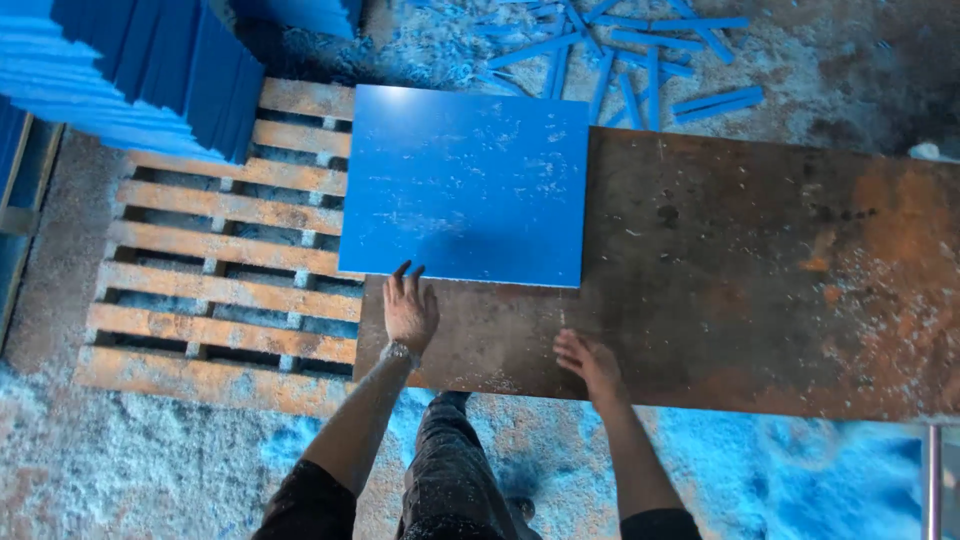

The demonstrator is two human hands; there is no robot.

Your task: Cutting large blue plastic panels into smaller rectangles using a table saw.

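Both hands are resting open: left hand (410, 312) fingers spread, touching blue panel (465, 185) at frame centre; right hand (588, 362) flat on rusty table (760, 270). Pushing evenly seems best.

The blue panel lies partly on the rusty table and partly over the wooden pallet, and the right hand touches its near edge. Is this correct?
Not quite. In the head view the left hand touches the near edge of the blue panel. The right hand rests on the rusty table, apart from the panel. The panel does overhang the wooden pallet.
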